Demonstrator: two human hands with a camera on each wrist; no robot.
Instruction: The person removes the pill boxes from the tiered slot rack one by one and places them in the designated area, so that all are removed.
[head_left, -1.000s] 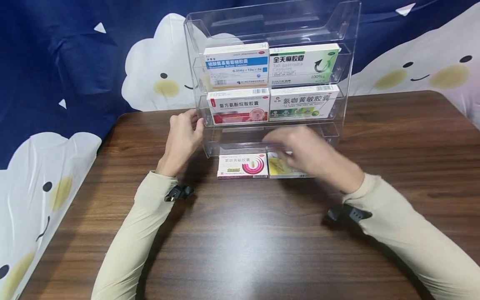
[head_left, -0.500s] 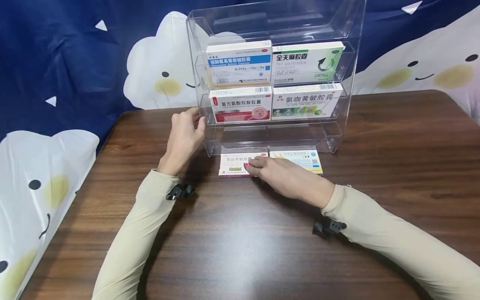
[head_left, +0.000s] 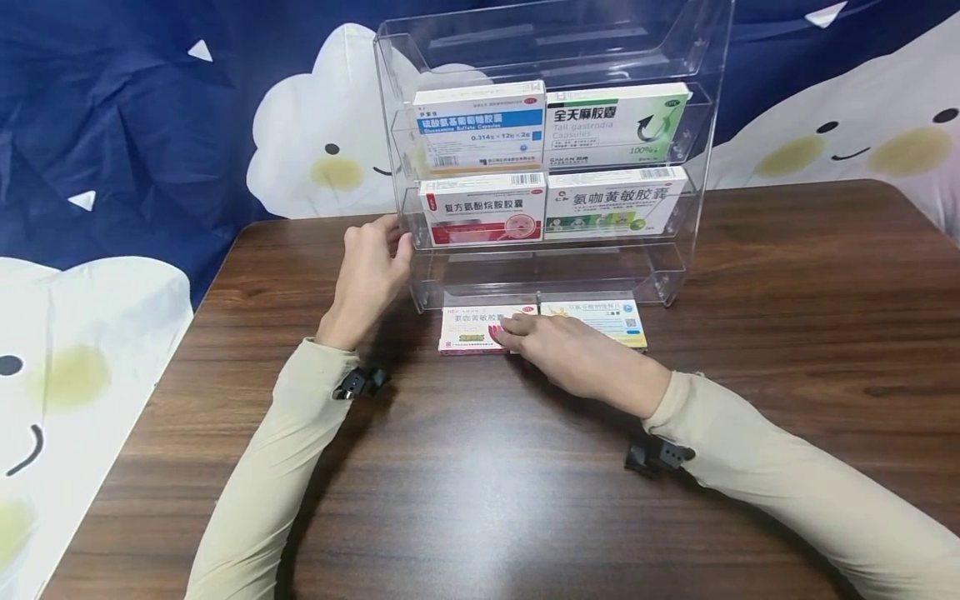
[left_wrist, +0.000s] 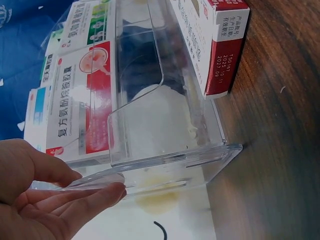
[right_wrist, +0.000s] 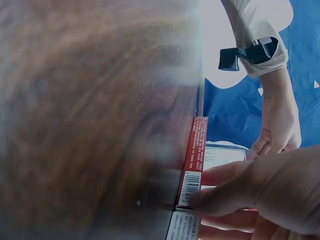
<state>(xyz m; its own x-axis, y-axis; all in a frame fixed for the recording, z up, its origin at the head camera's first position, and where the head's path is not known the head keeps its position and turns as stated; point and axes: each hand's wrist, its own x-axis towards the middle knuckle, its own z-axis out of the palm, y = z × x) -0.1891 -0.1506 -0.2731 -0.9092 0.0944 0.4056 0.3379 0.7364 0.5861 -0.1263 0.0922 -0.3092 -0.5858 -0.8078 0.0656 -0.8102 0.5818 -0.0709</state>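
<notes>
My left hand (head_left: 369,271) pinches the left side of a clear plastic display rack (head_left: 637,262); in the left wrist view the thumb and fingers meet over its side panel. My right hand (head_left: 573,354) is at the right part of a white and magenta medicine box (head_left: 467,329) lying flat before the rack. In the right wrist view, the thumb lies at that box's red front side (right_wrist: 196,150), with fingers over its top face. Right of it lies a white and yellow medicine box (head_left: 603,317), partly hidden by the right hand.
In the rack's upper tiers stand a blue-striped box (head_left: 480,129), a green and white box (head_left: 615,125), a red and white box (head_left: 483,212) and another capsule box (head_left: 611,204). The wooden table (head_left: 465,483) extends toward me. A blue cloud-patterned cloth (head_left: 150,108) hangs behind.
My right hand has come down from in front of the rack's lowest tier, moving left onto the magenta box, and then stays there. The left hand keeps its hold on the rack.
</notes>
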